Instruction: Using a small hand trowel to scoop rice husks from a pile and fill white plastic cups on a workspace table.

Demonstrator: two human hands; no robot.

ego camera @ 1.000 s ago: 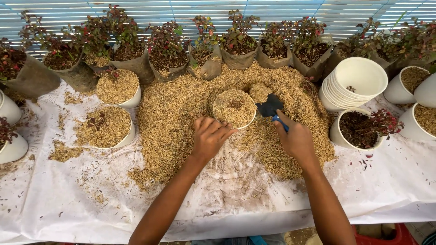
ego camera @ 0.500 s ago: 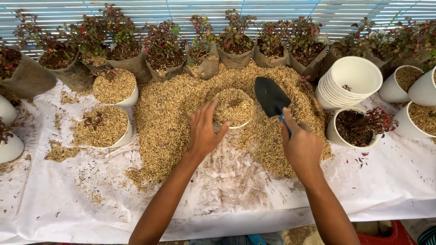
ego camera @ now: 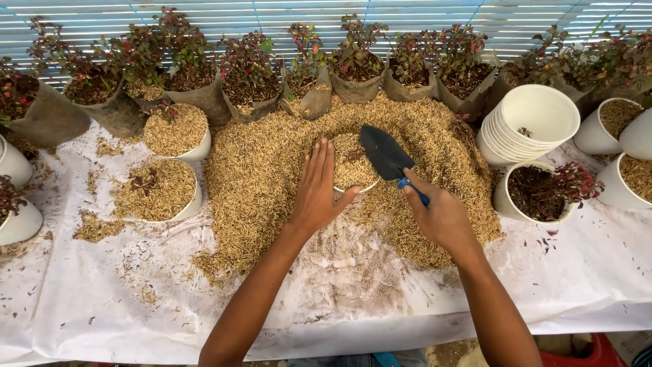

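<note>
Resting flat and open-fingered, the left hand (ego camera: 318,190) is laid against a husk-filled white pot (ego camera: 354,163) in the husk heap (ego camera: 272,170), while a black trowel (ego camera: 388,155) is gripped by the right hand (ego camera: 441,216) just right of it

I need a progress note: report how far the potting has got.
Done: two husk-filled white pots stand at left. In hand: the left hand steadies the pot in the husk pile; the right hand holds a black trowel over it. Left: a stack of empty pots.
</note>
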